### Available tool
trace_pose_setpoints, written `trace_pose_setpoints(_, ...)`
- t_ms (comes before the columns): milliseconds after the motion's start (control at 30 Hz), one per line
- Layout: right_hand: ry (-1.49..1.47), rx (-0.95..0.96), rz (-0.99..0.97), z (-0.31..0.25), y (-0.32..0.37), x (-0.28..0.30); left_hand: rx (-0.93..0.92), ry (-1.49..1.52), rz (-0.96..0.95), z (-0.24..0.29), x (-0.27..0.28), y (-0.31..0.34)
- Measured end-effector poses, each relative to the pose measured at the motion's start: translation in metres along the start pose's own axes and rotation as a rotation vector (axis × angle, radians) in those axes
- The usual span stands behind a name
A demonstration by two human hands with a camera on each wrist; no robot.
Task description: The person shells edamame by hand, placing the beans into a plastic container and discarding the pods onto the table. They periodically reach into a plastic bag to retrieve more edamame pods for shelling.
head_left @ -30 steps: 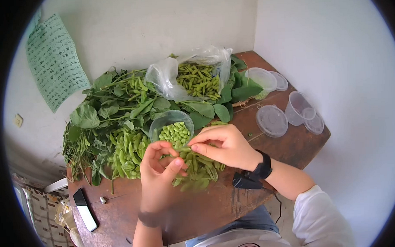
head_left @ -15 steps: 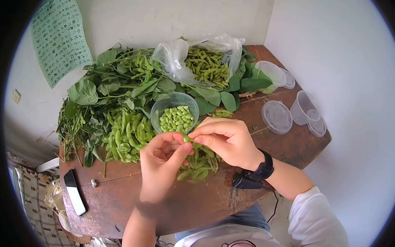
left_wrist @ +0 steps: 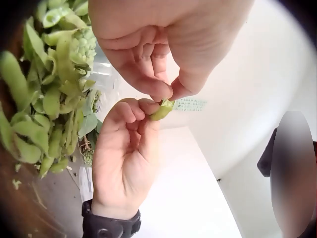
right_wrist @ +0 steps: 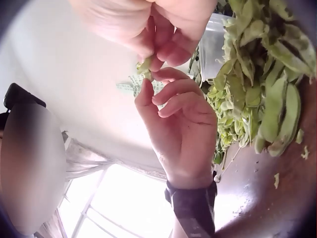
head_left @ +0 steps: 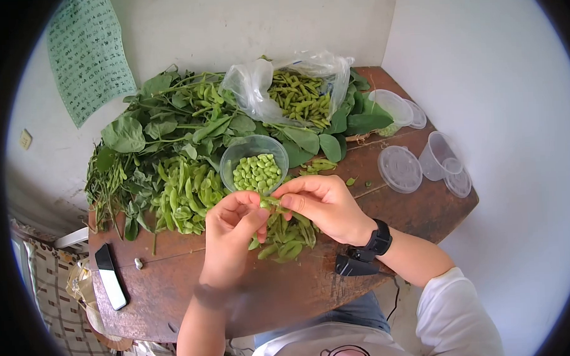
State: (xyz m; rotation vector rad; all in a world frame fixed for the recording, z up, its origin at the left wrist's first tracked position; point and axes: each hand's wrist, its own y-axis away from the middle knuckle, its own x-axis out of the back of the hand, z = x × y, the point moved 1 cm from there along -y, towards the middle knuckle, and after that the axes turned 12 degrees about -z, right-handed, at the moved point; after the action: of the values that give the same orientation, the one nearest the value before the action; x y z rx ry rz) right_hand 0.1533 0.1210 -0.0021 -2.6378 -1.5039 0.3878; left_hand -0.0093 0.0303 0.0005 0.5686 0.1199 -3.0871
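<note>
Both hands meet over a heap of green soybean pods (head_left: 287,244), just in front of a clear plastic bowl (head_left: 227,170) of shelled beans (head_left: 257,171). Between thumb and fingertips, my left hand (head_left: 231,227) pinches one end of a soybean pod (head_left: 271,202). The right hand (head_left: 330,208) pinches the same pod from the other side. In the left wrist view the pod (left_wrist: 162,111) sticks out between the two sets of fingertips. The right wrist view shows it (right_wrist: 143,65) partly covered by fingers.
Leafy bean stalks (head_left: 164,129) cover the back left, beside more pods (head_left: 188,194). An open plastic bag (head_left: 250,85) of pods stands behind the bowl. Clear lids (head_left: 400,169) and a cup (head_left: 436,154) lie at right. A phone (head_left: 111,281) rests front left.
One second ago the hands were apart, the left with spread fingers; they then came together on a pod. Now a rounded green bit shows at the left fingertips.
</note>
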Motion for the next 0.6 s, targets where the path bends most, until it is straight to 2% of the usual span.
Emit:
trace_pose_setpoints(33, 0.004, 0.004, -0.001, 0.003, -0.001, 0.002, 0.013, 0.056, -0.001, 0.000, 0.001, 0.000)
trace_pose_setpoints(100, -0.266, 0.019, -0.004, 0.009, -0.003, 0.007, 0.025, 0.105, 0.004, 0.001, -0.001, -0.001)
trace_pose_setpoints(133, -0.262, 0.020, -0.007, 0.007, -0.004, 0.008, 0.042, 0.155, 0.013, 0.002, -0.002, -0.001)
trace_pose_setpoints(233, -0.128, 0.011, 0.032, -0.001, -0.004, 0.013, 0.045, 0.078, 0.027, 0.004, -0.005, 0.000)
trace_pose_setpoints(300, 0.204, -0.063, 0.000, -0.015, -0.001, 0.017, 0.034, 0.029, 0.028, 0.000, -0.005, 0.000)
trace_pose_setpoints(333, 0.213, -0.063, -0.012, -0.017, -0.001, 0.018, 0.016, -0.030, 0.027, -0.001, -0.004, -0.002)
trace_pose_setpoints(400, 0.630, 0.183, -0.055, -0.025, -0.003, 0.017, 0.048, -0.157, 0.034, 0.001, -0.009, 0.001)
trace_pose_setpoints(433, 0.672, 0.145, -0.082, -0.034, -0.002, 0.014, 0.059, -0.195, 0.045, 0.001, -0.010, 0.001)
trace_pose_setpoints(467, 0.714, 0.186, -0.047, -0.036, -0.003, 0.009, 0.052, -0.173, 0.047, 0.001, -0.012, 0.002)
trace_pose_setpoints(600, 0.739, 0.233, -0.055, -0.017, -0.003, 0.018, 0.029, -0.244, 0.061, 0.000, -0.014, 0.001)
